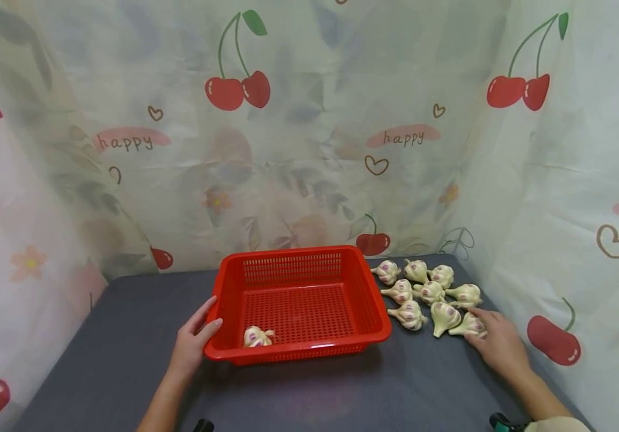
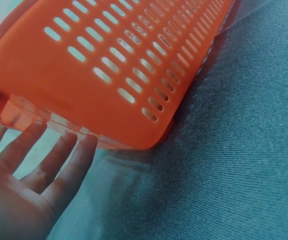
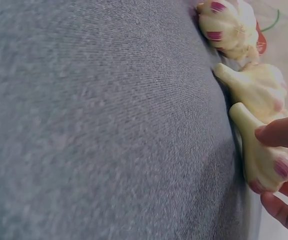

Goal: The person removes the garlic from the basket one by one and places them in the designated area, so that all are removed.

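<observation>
A red plastic basket (image 1: 299, 347) with slotted walls stands on the dark cloth, one garlic bulb (image 1: 256, 337) lying in its near left corner. My left hand (image 1: 188, 342) is at the basket's left side, thumb and index finger at the rim. In the left wrist view, its other fingers (image 2: 59, 160) reach nearly straight to the outer wall. At the right, my right hand (image 1: 498, 345) holds the nearest garlic bulb (image 3: 264, 160) of a group, thumb on its upper side and fingers around its root end. That bulb lies close beside another garlic bulb (image 3: 256, 90).
Several more garlic bulbs (image 1: 428, 292) sit close together right of the basket. Dark grey cloth (image 1: 309, 396) covers the table. A printed curtain (image 1: 309, 150) hangs behind it and along both sides.
</observation>
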A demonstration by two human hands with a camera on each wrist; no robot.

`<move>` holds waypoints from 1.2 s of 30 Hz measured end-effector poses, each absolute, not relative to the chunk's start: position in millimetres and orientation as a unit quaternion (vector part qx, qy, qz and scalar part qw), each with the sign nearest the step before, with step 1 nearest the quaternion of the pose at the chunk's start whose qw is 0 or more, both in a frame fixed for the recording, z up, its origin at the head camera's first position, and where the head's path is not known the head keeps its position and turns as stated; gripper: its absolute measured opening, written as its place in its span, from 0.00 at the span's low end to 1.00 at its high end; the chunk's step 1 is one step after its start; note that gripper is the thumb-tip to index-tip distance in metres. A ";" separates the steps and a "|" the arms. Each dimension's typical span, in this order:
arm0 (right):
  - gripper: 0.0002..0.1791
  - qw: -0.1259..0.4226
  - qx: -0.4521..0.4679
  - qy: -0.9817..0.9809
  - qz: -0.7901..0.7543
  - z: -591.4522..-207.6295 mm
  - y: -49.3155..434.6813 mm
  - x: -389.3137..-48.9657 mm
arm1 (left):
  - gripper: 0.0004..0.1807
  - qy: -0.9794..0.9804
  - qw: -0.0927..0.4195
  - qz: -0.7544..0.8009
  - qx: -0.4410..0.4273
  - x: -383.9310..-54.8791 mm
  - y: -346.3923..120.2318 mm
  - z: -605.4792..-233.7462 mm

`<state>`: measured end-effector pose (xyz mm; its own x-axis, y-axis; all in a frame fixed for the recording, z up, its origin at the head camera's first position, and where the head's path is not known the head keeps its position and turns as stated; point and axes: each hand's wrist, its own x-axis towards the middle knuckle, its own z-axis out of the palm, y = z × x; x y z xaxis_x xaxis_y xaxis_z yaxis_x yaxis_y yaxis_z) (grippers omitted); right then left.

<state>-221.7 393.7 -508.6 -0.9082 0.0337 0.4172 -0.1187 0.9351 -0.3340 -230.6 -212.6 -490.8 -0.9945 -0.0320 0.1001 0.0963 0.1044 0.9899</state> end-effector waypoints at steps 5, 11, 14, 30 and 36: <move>0.31 0.199 0.012 -0.964 0.177 -505.9 391.2 -224.5 | 0.31 -0.736 0.046 -0.675 -0.028 -230.9 -213.5 -490.4; 0.33 0.202 0.028 -0.963 0.178 -505.0 396.0 -225.1 | 0.32 -0.731 0.046 -0.679 -0.034 -229.7 -213.0 -489.7; 0.33 0.213 0.035 -0.960 0.181 -500.3 396.6 -222.4 | 0.32 -0.733 0.047 -0.678 -0.035 -229.4 -212.9 -489.7; 0.24 0.249 0.039 -0.944 0.212 -453.6 373.7 -241.2 | 0.31 -0.743 0.065 -0.665 -0.033 -230.0 -211.2 -491.8; 0.24 0.263 0.058 -0.933 0.240 -435.1 355.1 -260.9 | 0.31 -0.740 0.064 -0.669 -0.030 -230.6 -210.8 -492.1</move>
<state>-260.9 355.1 -435.1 -0.8551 0.0172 0.5182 -0.2348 0.8782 -0.4166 -230.6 -210.8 -492.1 -0.9901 -0.0407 0.1341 0.1293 0.1040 0.9861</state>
